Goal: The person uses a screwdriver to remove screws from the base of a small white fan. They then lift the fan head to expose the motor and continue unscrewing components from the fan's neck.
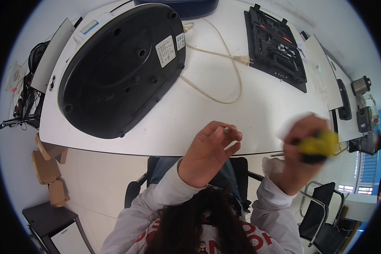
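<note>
My left hand (pixel 207 154) is held over the table's near edge, its thumb and finger pinched on a small screw-like metal piece (pixel 226 130). To the right, my right hand (pixel 302 144) is closed around a screwdriver (pixel 319 146) with a yellow-and-black handle. Motion smears both that hand and the handle. A large appliance (pixel 110 80) lies at the left with its black oval underside turned up, showing several holes, small feet and white labels. Neither hand touches it.
A pale power cord (pixel 218 53) with a plug loops across the white table (pixel 216 118). At the far right lies an opened black tool case (pixel 275 46) with bits and sockets. Behind stands a dark blue object (pixel 190 7). Cardboard boxes (pixel 48 169) sit on the floor at left.
</note>
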Tool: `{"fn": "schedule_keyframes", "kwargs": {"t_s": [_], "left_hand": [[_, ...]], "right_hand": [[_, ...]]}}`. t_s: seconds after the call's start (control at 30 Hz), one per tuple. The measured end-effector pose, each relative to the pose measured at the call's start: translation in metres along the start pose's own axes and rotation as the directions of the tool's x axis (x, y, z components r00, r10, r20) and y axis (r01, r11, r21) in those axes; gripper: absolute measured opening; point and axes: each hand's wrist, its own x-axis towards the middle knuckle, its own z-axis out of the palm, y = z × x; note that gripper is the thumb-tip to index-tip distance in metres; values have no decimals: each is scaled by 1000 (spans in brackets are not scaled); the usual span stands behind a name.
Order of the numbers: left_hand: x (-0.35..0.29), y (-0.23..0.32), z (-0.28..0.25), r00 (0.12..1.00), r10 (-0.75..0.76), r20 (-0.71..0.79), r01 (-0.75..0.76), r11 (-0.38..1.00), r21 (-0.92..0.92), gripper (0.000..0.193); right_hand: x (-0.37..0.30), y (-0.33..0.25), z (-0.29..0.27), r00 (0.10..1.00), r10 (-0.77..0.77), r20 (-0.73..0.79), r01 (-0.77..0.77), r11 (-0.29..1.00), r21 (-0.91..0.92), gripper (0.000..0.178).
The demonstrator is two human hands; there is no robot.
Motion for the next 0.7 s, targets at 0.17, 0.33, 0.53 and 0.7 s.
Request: {"fn": "schedule_keyframes", "kwargs": {"t_s": [0.17, 0.33, 0.53, 0.7], "left_hand": [[-1, -4, 3, 1000, 8, 9, -9, 999, 41, 17], [0, -13, 4, 999, -46, -21, 46, 999, 2, 17], [2, -17, -1, 999, 9, -36, -8, 1000, 23, 18], [2, -18, 1, 997, -3, -73, 6, 999, 39, 18]], "right_hand": [[7, -32, -38, 896, -199, -397, 444, 416, 794, 23], [3, -33, -27, 843, -102, -529, 532, 315, 786, 21], [6, -22, -21, 848, -92, -522, 516, 367, 774, 21], [4, -13, -21, 863, -62, -502, 481, 405, 777, 21]]}}
